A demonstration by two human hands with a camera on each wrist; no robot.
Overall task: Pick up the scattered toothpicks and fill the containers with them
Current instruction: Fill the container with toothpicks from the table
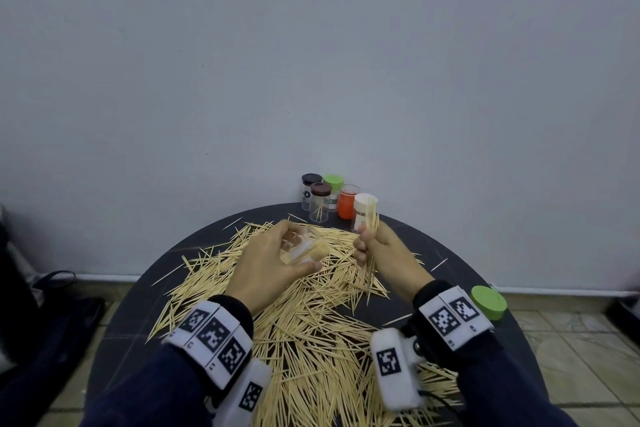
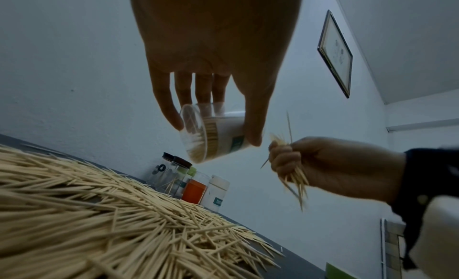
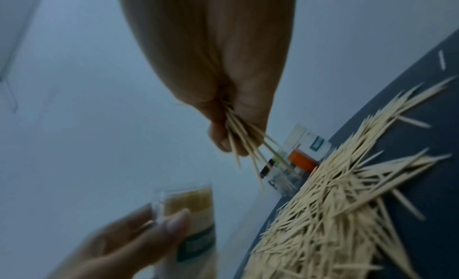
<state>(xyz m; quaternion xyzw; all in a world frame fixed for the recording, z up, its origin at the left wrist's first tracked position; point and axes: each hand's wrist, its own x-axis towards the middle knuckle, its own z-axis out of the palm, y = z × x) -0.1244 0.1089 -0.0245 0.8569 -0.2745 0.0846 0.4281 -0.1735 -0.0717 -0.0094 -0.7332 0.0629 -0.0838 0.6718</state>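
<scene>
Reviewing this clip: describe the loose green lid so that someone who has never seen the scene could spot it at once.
Start at the round dark table heaped with toothpicks. A cluster of small containers stands at its far edge by the wall; ignore those and go to the near right rim, just beyond the right hand's wristband. The green lid lies there alone, on no container, unlike the green cap in the cluster.

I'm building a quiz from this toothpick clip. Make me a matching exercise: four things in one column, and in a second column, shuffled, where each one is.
Things:
1. clear container
2. bundle of toothpicks
3. loose green lid
4. orange container

Places:
A. on the table's right edge
B. in the group by the wall
C. held tilted in the left hand
D. gripped in the right hand

Pairs: 1-C, 2-D, 3-A, 4-B
</scene>
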